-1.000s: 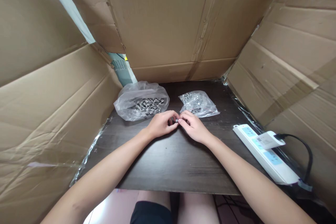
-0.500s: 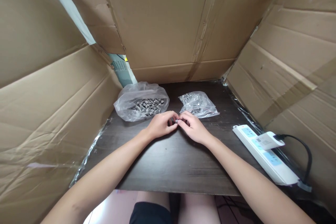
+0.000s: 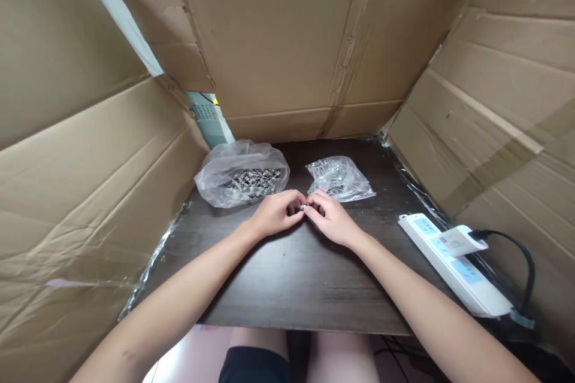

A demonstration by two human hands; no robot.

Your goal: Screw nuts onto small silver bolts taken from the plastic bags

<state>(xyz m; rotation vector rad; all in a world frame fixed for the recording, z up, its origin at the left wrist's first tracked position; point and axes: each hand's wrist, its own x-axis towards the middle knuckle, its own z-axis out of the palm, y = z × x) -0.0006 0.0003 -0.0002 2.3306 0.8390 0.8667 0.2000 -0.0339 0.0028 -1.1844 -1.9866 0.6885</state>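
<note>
My left hand (image 3: 277, 214) and my right hand (image 3: 331, 219) meet over the table, fingertips pinched together. Between them sits a small shiny metal part (image 3: 302, 207), gripped from both sides. It is mostly covered by the fingers, so its exact kind cannot be made out. Just beyond my left hand lies an open clear plastic bag (image 3: 215, 178) with many small metal pieces (image 3: 255, 181) in it, which look like screws or bolts. Behind my right hand is a flatter clear bag (image 3: 348, 182) holding small silvery parts.
A white power strip (image 3: 462, 275) with a white plug-in adapter (image 3: 458, 240) and black cable (image 3: 530, 263) lies along the right side of the dark wooden table (image 3: 287, 287). Cardboard walls (image 3: 287, 36) enclose the left, back and right. My legs are below the front edge.
</note>
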